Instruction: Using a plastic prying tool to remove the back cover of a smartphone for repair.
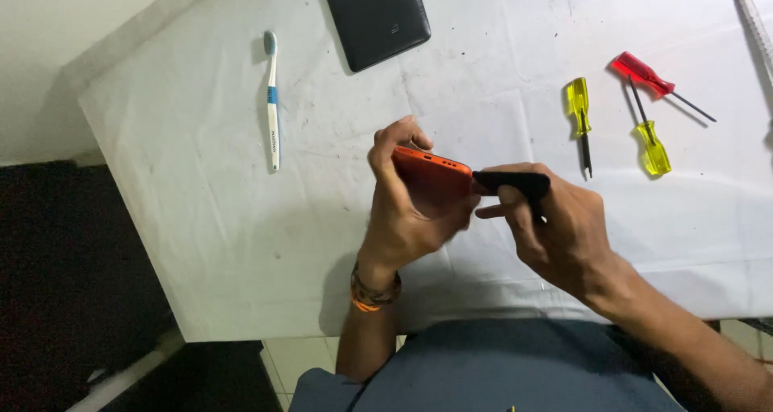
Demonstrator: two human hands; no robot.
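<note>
My left hand (403,211) grips an orange phone (433,173), held on edge above the near side of the white table (201,202). My right hand (560,231) pinches a flat black tool (515,183) whose tip touches the phone's right end. A woven orange band sits on my left wrist.
A black tablet-like device (374,16) lies at the table's far middle. A white and blue toothbrush (272,98) lies to the left. Two yellow screwdrivers (580,118) (651,142) and a red one (648,78) lie to the right. A pale ruler-like strip (757,25) is at the far right.
</note>
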